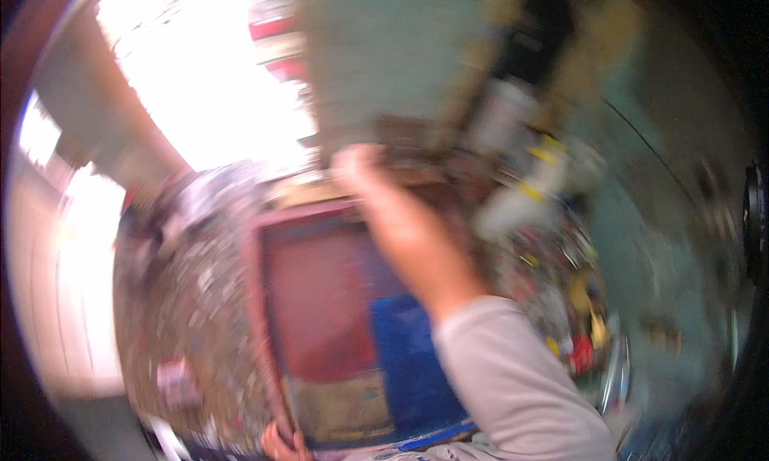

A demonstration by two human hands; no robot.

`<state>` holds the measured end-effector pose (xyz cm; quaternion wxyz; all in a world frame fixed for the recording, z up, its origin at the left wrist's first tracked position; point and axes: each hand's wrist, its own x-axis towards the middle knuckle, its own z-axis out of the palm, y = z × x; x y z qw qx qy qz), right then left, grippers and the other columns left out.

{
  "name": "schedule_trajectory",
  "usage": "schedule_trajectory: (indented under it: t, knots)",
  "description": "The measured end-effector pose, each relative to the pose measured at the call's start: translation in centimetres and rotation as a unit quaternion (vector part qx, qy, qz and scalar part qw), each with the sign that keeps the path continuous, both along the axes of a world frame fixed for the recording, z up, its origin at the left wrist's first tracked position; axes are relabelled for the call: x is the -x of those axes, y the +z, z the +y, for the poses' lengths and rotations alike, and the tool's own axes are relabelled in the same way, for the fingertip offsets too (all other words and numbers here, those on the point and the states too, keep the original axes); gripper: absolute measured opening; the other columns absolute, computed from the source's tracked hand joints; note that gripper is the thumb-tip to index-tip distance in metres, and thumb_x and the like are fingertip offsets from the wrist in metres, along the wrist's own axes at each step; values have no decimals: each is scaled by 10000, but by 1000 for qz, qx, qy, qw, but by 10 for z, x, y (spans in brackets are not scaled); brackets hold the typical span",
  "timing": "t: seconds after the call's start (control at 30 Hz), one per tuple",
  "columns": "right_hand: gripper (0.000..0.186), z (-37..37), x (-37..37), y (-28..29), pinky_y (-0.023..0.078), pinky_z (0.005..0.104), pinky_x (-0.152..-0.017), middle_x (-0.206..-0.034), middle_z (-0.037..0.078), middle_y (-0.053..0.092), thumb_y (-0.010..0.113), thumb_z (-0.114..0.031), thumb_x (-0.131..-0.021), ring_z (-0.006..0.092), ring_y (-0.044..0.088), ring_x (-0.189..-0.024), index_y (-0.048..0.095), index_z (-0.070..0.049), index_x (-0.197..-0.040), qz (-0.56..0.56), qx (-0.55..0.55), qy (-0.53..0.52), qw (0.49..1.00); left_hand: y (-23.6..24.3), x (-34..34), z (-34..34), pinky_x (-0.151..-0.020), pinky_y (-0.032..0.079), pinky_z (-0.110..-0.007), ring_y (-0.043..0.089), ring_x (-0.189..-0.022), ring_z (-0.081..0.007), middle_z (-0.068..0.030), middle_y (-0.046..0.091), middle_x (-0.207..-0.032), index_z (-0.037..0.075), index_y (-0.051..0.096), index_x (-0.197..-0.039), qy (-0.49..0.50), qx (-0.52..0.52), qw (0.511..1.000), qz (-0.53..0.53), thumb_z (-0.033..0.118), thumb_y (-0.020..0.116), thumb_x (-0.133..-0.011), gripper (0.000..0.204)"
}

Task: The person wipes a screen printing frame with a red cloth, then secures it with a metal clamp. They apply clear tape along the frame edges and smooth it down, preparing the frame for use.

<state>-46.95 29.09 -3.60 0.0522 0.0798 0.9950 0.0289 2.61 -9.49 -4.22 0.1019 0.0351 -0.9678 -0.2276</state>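
A shallow tray-like frame with a reddish rim (258, 285) fills the middle, its inside patched dark red, tan and blue (408, 349). At its lower left corner, my left hand (282, 445) grips the rim with bent fingers. My right forearm, in a grey sleeve, stretches across the frame to my right hand (356, 163), just beyond its far edge near a pale wooden strip (300, 190). Motion smears that hand, so its fingers and anything in them cannot be made out.
A cluttered, speckled work surface (188, 309) lies left, with a small pinkish box (176, 381). Bottles and mixed small items (545, 277) crowd the right beside a greenish wall (657, 221) with a hanging cord. Bright openings glare at upper left. The whole view is blurred.
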Motion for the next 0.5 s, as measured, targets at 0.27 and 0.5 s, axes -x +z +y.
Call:
schedule_trajectory:
  t: [0.27, 0.5]
  knots:
    - [455, -11, -7, 48, 502, 454, -1041, -1375, 136, 636, 718, -235, -790, 331, 589, -1300, 726, -141, -1235, -122, -125, -132, 976, -8, -20, -15, -1007, 405, -501, 564, -1163, -364, -168, 618, -1214, 9, 627, -1196, 80, -135, 988, -12, 315, 711, -829, 485]
    - [422, -27, -13, 44, 511, 441, -1030, -1354, 172, 643, 658, -313, -878, 337, 602, -1282, 721, -91, -1231, -105, -252, -130, 953, 9, -17, -23, -1021, 380, -461, 570, -1175, -304, -125, 620, -1233, 15, 651, -1176, 84, -220, 972, 20, 321, 708, -856, 446]
